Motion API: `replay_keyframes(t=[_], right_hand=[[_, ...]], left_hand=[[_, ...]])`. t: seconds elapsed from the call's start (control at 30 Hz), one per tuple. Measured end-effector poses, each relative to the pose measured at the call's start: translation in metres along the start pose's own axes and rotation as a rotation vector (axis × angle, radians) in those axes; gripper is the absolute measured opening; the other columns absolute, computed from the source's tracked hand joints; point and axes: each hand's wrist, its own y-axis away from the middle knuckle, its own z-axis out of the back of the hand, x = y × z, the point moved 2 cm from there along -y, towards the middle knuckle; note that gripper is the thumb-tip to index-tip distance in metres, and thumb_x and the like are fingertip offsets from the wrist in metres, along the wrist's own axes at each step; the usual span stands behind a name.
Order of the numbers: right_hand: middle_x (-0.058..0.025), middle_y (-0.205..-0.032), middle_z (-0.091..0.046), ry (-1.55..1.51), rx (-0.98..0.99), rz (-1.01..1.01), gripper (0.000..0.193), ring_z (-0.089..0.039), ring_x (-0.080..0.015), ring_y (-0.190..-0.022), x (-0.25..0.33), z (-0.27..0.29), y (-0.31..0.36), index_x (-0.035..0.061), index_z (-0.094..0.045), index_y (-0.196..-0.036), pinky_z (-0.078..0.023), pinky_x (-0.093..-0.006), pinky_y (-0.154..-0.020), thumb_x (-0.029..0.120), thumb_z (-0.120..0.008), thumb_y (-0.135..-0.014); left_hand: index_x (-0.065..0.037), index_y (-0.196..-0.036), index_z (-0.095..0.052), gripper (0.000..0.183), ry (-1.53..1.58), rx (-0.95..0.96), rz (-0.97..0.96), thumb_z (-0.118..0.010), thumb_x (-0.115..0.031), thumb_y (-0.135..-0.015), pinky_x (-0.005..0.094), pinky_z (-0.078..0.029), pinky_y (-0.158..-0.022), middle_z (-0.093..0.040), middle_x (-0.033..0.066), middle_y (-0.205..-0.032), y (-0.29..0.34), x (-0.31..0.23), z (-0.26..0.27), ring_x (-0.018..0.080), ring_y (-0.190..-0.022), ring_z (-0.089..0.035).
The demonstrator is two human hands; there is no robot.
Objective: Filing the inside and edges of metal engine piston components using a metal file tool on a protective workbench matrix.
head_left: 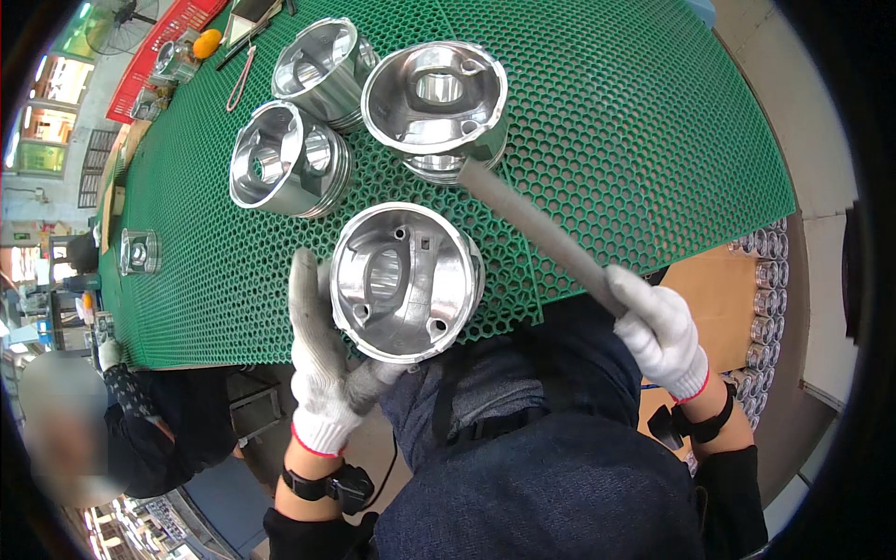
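Note:
My left hand [322, 373], in a white knit glove, is wrapped round the left and near side of a shiny metal piston [425, 280]. That piston stands at the near edge of the green mat, its hollow side facing up. In my gloved right hand [661, 334] is a long flat grey file [546, 233], gripped by one end. The file slants up and left, its far end close to another piston [401, 112] and apart from the held one. Two more pistons, one upper [322, 89] and one lower [280, 177], stand to the left.
A green honeycomb mat [635, 121] covers the table. Farther left another piston [140, 252] sits near a co-worker's gloved hand [110, 353]. A red basket [140, 70], glass jars and an orange fruit [207, 43] line the back left. Several pistons [765, 303] stand on cardboard at lower right.

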Motion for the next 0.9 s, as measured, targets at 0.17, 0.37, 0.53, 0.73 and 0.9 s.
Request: replay_keyframes(t=[0.17, 0.37, 0.53, 0.73, 0.9], right_hand=[[-0.0137, -0.076, -0.067, -0.062, 0.066, -0.04, 0.043, -0.064, -0.0305, -0.062, 0.009, 0.007, 0.014, 0.0021, -0.061, -0.125, -0.05, -0.0371, -0.056, 0.022, -0.066, -0.087], [-0.0056, -0.057, -0.053, 0.034, 0.184, 0.021, 0.041, -0.051, -0.0236, -0.042, 0.02, 0.016, 0.03, 0.0121, -0.066, -0.122, -0.038, -0.0355, -0.041, 0.026, -0.068, -0.083], [-0.0024, -0.053, -0.041, 0.286, 0.231, 0.091, 0.042, -0.044, -0.0228, -0.039, 0.03, -0.01, 0.0, 0.0243, -0.067, -0.124, -0.035, -0.036, -0.039, 0.026, -0.069, -0.082], [-0.0034, -0.055, -0.045, 0.199, 0.1, 0.159, 0.049, -0.046, -0.0222, -0.042, 0.029, -0.043, -0.053, 0.0195, -0.063, -0.128, -0.037, -0.0355, -0.041, 0.025, -0.069, -0.08], [-0.0023, -0.05, -0.046, 0.248, 0.106, 0.162, 0.048, -0.05, -0.0181, -0.039, 0.016, -0.007, -0.028, 0.0235, -0.065, -0.127, -0.041, -0.0317, -0.039, 0.023, -0.07, -0.079]], left_hand=[[0.003, -0.147, -0.025, 0.082, 0.195, -0.137, 0.18, -0.071, 0.004, -0.08, 0.0339, -0.05, -0.088, -0.064, 0.0141, -0.108, 0.015, -0.003, 0.005, 0.0191, -0.093, -0.064], [0.0, -0.141, -0.042, 0.06, 0.27, 0.164, 0.189, -0.067, -0.003, -0.086, 0.0349, -0.046, -0.1, -0.059, 0.014, -0.125, -0.055, 0.003, 0.016, 0.0229, -0.115, -0.058], [-0.002, -0.118, -0.062, 0.046, 0.11, 0.516, -0.049, -0.076, -0.022, -0.079, 0.0319, -0.053, -0.085, -0.067, 0.0111, -0.108, -0.093, -0.003, -0.008, 0.0203, -0.095, -0.066], [-0.002, -0.113, -0.065, 0.037, 0.293, 0.57, 0.026, -0.072, -0.015, -0.079, 0.0307, -0.053, -0.082, -0.068, 0.0109, -0.102, -0.097, 0.011, -0.016, 0.0201, -0.091, -0.066], [0.002, -0.112, -0.064, 0.028, 0.027, 0.642, -0.235, -0.064, -0.011, -0.086, 0.0341, -0.055, -0.084, -0.067, 0.0131, -0.106, -0.101, -0.009, -0.018, 0.0229, -0.098, -0.066]])
